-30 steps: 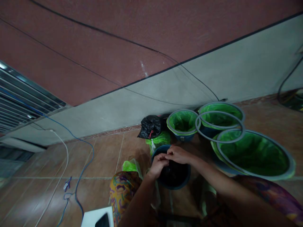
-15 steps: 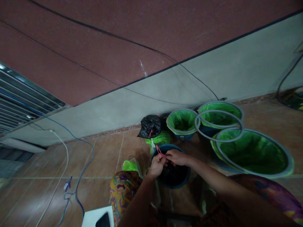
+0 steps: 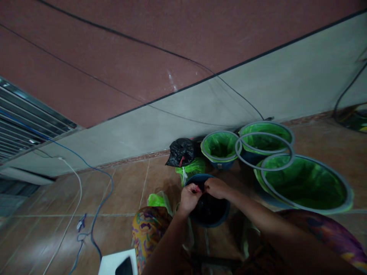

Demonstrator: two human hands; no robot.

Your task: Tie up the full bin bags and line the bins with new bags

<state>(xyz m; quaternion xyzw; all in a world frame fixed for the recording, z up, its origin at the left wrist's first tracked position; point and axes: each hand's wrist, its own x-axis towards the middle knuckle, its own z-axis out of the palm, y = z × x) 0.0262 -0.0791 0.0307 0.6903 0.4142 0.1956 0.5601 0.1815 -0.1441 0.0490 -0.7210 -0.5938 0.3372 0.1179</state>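
A dark blue bucket (image 3: 222, 218) lined with a black bag stands on the tiled floor in front of me. Over its far rim my left hand (image 3: 189, 198) is closed, pinching a thin red tie (image 3: 197, 189). My right hand (image 3: 217, 188) is closed right beside it, its fingers on the gathered black bag; what else it holds is hidden. The two hands almost touch.
Behind the bucket lie a tied black bag (image 3: 181, 151) and a tied green bag (image 3: 192, 167). Three green-lined bins (image 3: 220, 147) (image 3: 265, 133) (image 3: 306, 183) stand at the right, a loose grey ring (image 3: 243, 162) across them. Cables (image 3: 97, 198) trail on the left floor. A white box (image 3: 114, 263) sits near my knee.
My hands have drawn closer over the bucket's rim. The red tie, stretched between them half a second ago, is now bunched at my left fingertips.
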